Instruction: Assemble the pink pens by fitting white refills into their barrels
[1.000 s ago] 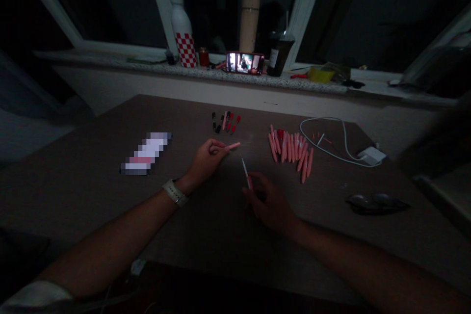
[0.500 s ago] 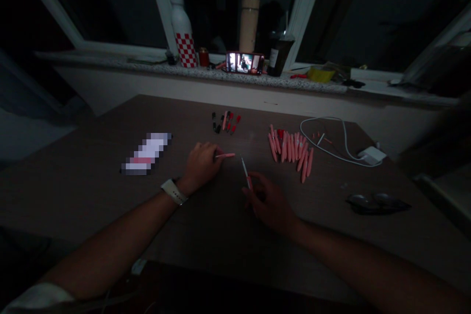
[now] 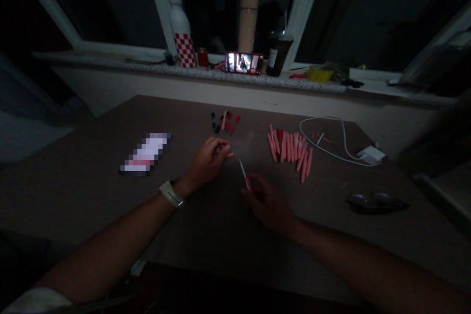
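A slim pen (image 3: 243, 173), pale along its shaft with a pinkish-red lower part and a fine tip, stands tilted between the right hand's (image 3: 270, 202) fingers, tip away and toward the left hand (image 3: 209, 161). A small pink piece (image 3: 230, 154), mostly hidden, pokes from the left fingertips, near the pen tip but apart.

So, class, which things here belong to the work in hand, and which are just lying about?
Likely in the work:
slim pen in the right hand
pink piece, mostly hidden, in the left hand
pink pens
perhaps the small red and black pieces

Probably just lying about:
eyeglasses
charger and cable
phone on the windowsill
checkered bottle
drink cup
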{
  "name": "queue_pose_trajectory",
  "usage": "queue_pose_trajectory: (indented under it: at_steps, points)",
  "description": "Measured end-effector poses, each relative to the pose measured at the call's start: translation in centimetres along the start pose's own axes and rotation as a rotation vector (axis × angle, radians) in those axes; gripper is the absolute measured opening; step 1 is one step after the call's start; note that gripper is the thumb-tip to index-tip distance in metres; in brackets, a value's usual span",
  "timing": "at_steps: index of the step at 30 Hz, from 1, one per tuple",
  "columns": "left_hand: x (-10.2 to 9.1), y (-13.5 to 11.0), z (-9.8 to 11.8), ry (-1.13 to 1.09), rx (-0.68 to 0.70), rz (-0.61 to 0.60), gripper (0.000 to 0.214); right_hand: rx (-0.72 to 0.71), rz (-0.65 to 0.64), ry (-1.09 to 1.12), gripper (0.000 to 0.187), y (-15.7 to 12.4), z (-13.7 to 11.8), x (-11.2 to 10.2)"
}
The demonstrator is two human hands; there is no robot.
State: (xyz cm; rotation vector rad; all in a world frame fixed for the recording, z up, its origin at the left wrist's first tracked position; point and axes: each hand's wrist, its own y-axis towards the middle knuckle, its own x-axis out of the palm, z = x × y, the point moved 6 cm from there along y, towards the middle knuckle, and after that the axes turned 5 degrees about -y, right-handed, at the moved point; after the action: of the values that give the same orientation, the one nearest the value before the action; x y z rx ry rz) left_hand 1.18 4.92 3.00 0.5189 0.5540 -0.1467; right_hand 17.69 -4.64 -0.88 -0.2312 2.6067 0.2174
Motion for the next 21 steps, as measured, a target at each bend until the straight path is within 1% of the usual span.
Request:
queue_pose_trajectory:
  at_steps: [2, 3, 6, 9, 15, 21]
  points:
    - [0.7, -0.1, 0.4, -0.190, -0.052, -0.081, 0.033, -0.004, -0.003, -0.006, 0.035, 0.0, -0.1, 0.0]
    - [1.1, -0.3, 0.5, -0.238, -0.075, -0.119, 0.033, -0.005, -0.005, -0.009, 0.035, 0.0, -0.1, 0.0]
    - [1.7, -0.6, 0.7, -0.265, -0.121, -0.181, 0.032, -0.012, -0.010, -0.025, 0.036, 0.0, -0.2, 0.0]
    - [1.9, -0.7, 0.6, -0.279, -0.149, -0.185, 0.031, -0.029, -0.013, -0.037, 0.036, 0.0, -0.2, 0.0]
    - [2.0, -0.7, -0.1, -0.311, -0.159, -0.175, 0.028, -0.041, -0.014, -0.045, 0.036, 0.0, -0.1, 0.1]
    - [2.1, -0.7, -0.2, -0.275, -0.166, -0.221, 0.032, -0.034, -0.024, -0.046, 0.035, 0.0, 0.0, 0.1]
